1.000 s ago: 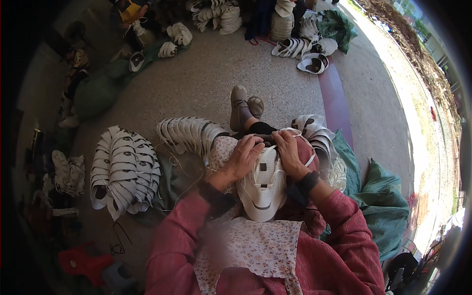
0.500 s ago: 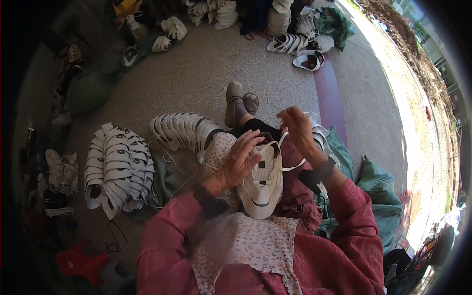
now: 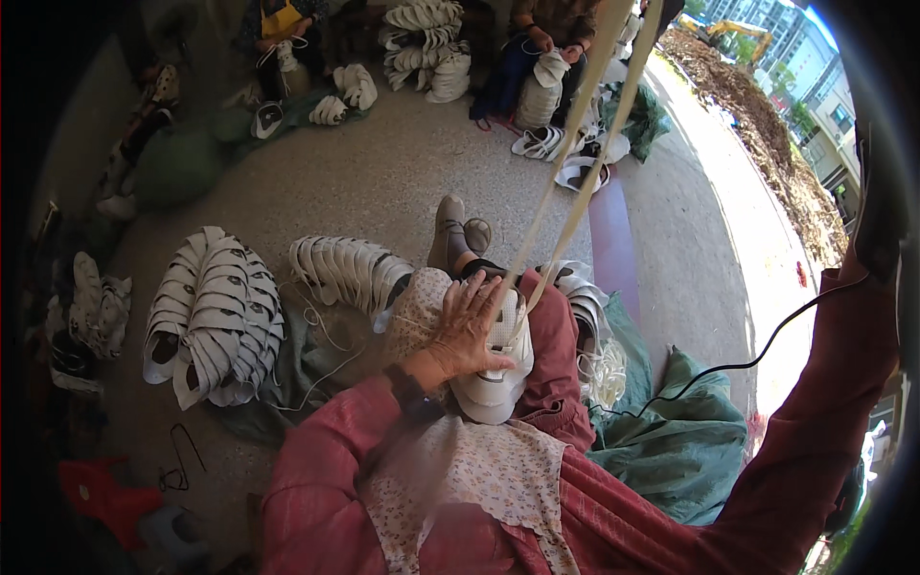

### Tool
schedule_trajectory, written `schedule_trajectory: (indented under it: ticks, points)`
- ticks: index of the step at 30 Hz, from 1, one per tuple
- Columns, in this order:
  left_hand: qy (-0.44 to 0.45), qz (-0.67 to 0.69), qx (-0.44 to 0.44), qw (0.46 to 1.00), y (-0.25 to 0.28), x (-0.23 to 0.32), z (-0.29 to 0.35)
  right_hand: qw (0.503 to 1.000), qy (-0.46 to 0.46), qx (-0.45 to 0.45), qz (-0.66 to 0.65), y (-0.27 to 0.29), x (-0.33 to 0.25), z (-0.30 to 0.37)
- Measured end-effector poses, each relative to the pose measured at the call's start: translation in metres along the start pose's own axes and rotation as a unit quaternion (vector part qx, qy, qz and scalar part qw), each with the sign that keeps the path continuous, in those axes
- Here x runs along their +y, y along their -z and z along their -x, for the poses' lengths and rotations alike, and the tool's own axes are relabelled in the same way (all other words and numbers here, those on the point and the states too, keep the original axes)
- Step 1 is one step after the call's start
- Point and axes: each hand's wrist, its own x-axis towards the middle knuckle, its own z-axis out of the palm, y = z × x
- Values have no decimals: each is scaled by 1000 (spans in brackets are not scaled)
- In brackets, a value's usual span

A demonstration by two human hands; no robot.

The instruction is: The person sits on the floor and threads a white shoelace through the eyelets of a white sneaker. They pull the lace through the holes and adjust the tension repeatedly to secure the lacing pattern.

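Observation:
A cream sneaker upper (image 3: 489,398) lies on my lap over the floral apron (image 3: 484,460), its toe toward me. My left hand (image 3: 468,331) rests flat across it with the fingers spread, the thumb reaching over toward its right side. From the lacing area two strands of a cream lace (image 3: 625,101) run up, stretched straight, and leave the view at the top. My right arm (image 3: 815,412) is raised along the right edge; its hand is out of view, so what it holds is hidden.
Nested stacks of white uppers (image 3: 225,321) stand at left, with another row (image 3: 350,268) by my knee. Bundled white laces (image 3: 606,374) and a green sack (image 3: 685,441) lie at right; a black cord (image 3: 767,350) crosses there. Two people work at the far side.
My right hand has risen from above the sneaker upper and left the view. The lace, loose before, is now drawn up in two long strands. My left hand has settled across the upper.

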Motion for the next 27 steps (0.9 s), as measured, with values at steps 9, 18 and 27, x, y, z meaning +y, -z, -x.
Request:
schedule_trajectory:
  ticks: [9,18,27]
  points:
    - [-19,16,76,997,-11,-2,13,993,-65,101,17,76,2,38]
    - [60,783,-25,619,35,-37,20,975,-114,189,0,147,25,72]
    - [-12,397,-98,912,54,-16,33,970,-110,212,-37,175,39,83]
